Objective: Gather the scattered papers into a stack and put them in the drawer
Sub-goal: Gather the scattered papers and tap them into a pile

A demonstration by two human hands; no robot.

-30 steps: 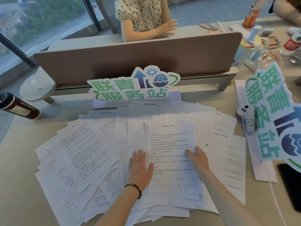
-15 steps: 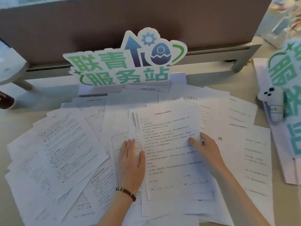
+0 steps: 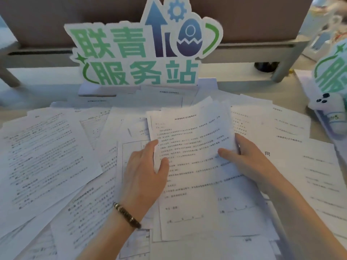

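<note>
Since the papers (image 3: pixel 56 156) lay fanned across the tabletop (image 3: pixel 43 91) around both hands, I pinched the middle sheaf (image 3: pixel 191 143) at each edge, left hand (image 3: pixel 144 173) and right hand (image 3: pixel 244 158), thumbs on top, to square it first.

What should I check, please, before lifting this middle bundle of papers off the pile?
1. Left hand holds the bundle's left edge, thumb on top: ok.
2. Right hand grips the right edge, thumb on top: ok.
3. Bundle edges squared: not ok, sheets are fanned at the top.
4. Loose sheets all gathered: not ok, many are spread around.
5. Standing sign clear of the bundle: ok.
6. Drawer open and reachable: cannot tell, not in view.
</note>
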